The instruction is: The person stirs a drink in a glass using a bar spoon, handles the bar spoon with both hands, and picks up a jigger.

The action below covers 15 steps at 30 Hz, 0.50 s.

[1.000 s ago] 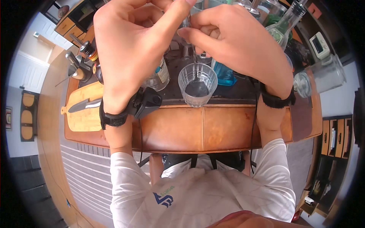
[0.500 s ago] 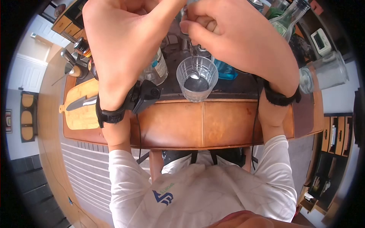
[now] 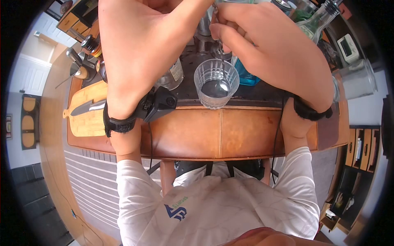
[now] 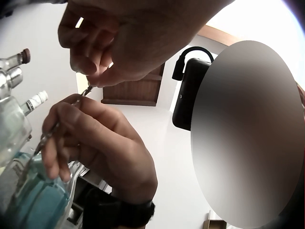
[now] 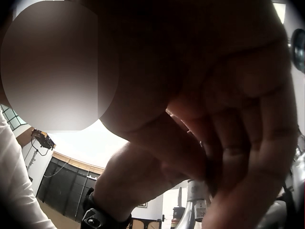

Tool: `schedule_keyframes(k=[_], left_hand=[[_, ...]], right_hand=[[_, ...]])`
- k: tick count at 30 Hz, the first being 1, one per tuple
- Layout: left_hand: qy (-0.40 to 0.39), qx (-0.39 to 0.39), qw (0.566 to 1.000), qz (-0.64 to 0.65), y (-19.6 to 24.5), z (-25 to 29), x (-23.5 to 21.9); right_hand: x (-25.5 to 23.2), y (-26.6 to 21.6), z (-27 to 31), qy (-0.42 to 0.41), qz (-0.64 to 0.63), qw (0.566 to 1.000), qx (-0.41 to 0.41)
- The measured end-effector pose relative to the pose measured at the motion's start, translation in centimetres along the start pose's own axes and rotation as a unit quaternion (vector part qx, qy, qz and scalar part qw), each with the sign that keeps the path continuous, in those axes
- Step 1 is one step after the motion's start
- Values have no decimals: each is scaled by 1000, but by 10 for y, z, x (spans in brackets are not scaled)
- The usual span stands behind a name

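Observation:
A long spoon with a twisted shaft stands in a ribbed clear glass. Its shiny bowl shows low inside, toward the glass's right wall. My left hand pinches the spoon's top end between thumb and fingertips, as the left wrist view shows. Lower on the shaft, the thumb and fingers of my right hand pinch it above the glass. In the right wrist view the dark palm hides the spoon. A blue bottle stands just right of the glass, and a clear labelled bottle to its left.
At the left a knife lies on a wooden cutting board. Dark bottles with pourers stand behind it. To the right are a green-tinted bottle, a glass jar and a white timer. The brown leather table edge runs in front.
The spoon's bowl, not seen in the glass at first, came into view there and has shifted from the middle toward the right wall. Both hands have moved slightly right with the spoon.

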<state>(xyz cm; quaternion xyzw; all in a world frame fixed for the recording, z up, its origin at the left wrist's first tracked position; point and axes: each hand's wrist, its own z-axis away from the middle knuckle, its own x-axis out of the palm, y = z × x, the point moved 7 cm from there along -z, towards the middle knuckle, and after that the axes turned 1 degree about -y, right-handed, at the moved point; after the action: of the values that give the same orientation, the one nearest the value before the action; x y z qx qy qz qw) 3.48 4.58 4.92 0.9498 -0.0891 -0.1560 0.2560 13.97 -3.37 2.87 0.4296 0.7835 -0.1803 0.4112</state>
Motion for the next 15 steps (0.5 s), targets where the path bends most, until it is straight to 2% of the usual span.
schedule_keyframes(k=[2,3,5,6,8,9,10,11,12,13,14,15], left_hand=[[-4,-49,995,83,-14,-2,0],[-4,-49,995,83,-11,-1,0],[-4,-32,998,-55,2,0,0],[-5,-32,998,-55,-1,-1,-2],[-30,-85,995,49,-17,-3,-2],[-30,-85,995,49,-17,-3,-2],[-27,-81,996,40,-16,-3,-3],[-25,-76,996,31,-16,-4,-3],[-25,-77,996,31,-13,-3,-2],[-3,-60,998,17,-6,-2,-2],[18,-43,999,2,-1,-2,-3],[18,-43,999,2,-1,-1,-2]], right_hand=[[7,18,-3,-97,-84,974,187],[5,16,-6,-97,-84,974,187],[5,13,-12,-113,-147,964,190],[-4,16,-18,-113,-147,964,190],[-4,20,-23,-205,-291,905,233],[5,20,-18,-205,-291,905,233],[2,15,-18,-76,-248,953,155],[-11,4,-22,54,-199,976,73],[-18,5,-25,55,-199,976,73],[-14,16,-29,-44,-283,945,159],[-4,20,-28,-142,-360,890,241],[-4,21,-28,-142,-360,890,241]])
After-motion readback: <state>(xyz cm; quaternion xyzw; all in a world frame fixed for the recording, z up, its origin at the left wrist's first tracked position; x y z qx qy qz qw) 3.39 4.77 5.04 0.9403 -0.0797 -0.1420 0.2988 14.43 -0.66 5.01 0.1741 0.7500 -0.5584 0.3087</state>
